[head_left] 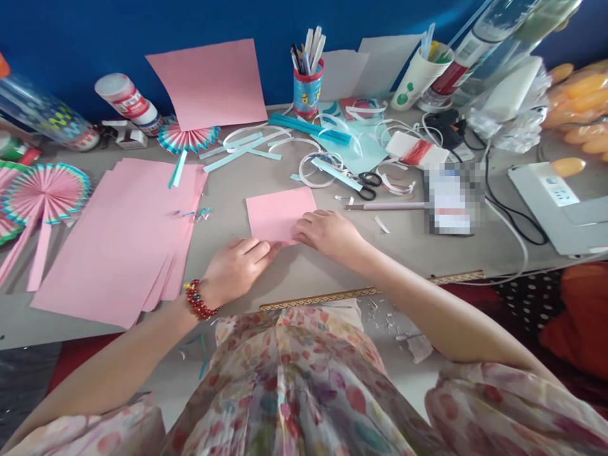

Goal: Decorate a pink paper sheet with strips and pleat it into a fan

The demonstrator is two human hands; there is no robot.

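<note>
A small sheet of pink paper lies on the grey table in front of me. My left hand, with a red bead bracelet at the wrist, grips its near edge with fingers curled together. From the other side my right hand closes over the near right part of the same sheet, its fingertips pressed down close to my left thumb. Along that near edge a narrow strip looks turned up, though my fingers partly cover it. Scissors with black handles rest beyond my right hand, among pale blue paper strips.
A stack of large pink sheets lies at the left, beside folded paper fans. A pen cup stands at the back. To the right are a phone, a thread card, cables and a power strip.
</note>
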